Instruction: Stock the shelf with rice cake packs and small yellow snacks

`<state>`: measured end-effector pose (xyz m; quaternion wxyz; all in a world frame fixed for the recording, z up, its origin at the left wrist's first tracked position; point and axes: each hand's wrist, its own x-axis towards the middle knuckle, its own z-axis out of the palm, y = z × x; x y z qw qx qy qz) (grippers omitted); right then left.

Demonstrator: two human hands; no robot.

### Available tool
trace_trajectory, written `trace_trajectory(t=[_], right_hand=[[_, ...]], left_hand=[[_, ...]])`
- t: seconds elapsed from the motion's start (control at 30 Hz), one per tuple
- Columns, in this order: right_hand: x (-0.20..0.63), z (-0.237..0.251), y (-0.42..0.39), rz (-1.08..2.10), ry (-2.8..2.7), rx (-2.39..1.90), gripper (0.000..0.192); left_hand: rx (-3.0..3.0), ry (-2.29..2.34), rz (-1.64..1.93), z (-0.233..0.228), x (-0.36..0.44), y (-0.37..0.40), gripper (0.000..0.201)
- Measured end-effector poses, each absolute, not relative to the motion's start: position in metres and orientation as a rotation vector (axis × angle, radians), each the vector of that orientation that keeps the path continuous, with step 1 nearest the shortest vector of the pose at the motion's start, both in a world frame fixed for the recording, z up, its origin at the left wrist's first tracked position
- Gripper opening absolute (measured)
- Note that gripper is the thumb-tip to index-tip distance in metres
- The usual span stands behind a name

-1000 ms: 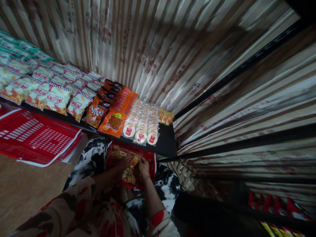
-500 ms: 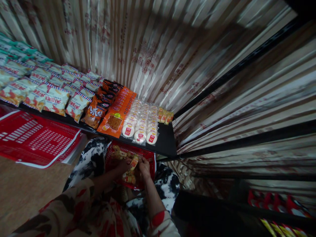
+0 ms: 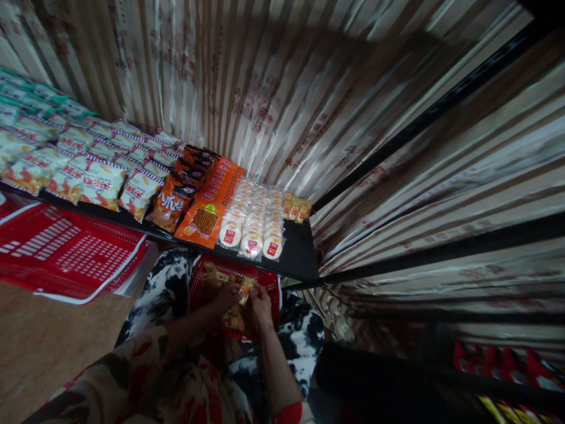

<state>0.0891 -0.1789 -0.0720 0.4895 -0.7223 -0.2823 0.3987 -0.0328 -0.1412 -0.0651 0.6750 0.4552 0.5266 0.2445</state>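
Both my hands are inside a red basket point(image 3: 270, 281) resting on my lap, below the front edge of a black shelf point(image 3: 300, 259). My left hand point(image 3: 226, 294) and my right hand point(image 3: 260, 301) together grip a small yellow and red snack packet point(image 3: 244, 290), lifted just above the other packets point(image 3: 212, 274) in the basket. On the shelf above lie rows of white round rice crackers point(image 3: 253, 221), an orange packet row point(image 3: 210, 203) and a few small yellow packets point(image 3: 296, 209) at the back right.
More snack bags point(image 3: 88, 171) fill the shelf to the left. A second red basket point(image 3: 66, 253) lies on the wooden floor point(image 3: 48, 347) at left. A striped curtain point(image 3: 309, 100) hangs behind. Lower right, a dark shelf holds red packets point(image 3: 507, 365).
My hands have raised the small packet slightly within the basket, and the view has shifted a little.
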Motion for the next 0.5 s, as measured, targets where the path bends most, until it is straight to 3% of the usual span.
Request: trace_trajectory(t=[0.5], right_hand=[[0.087,-0.063,-0.196,0.83,-0.768,-1.88,0.039]], left_hand=[[1.112,1.179,0.552,-0.052,-0.022,-0.145,0.016]])
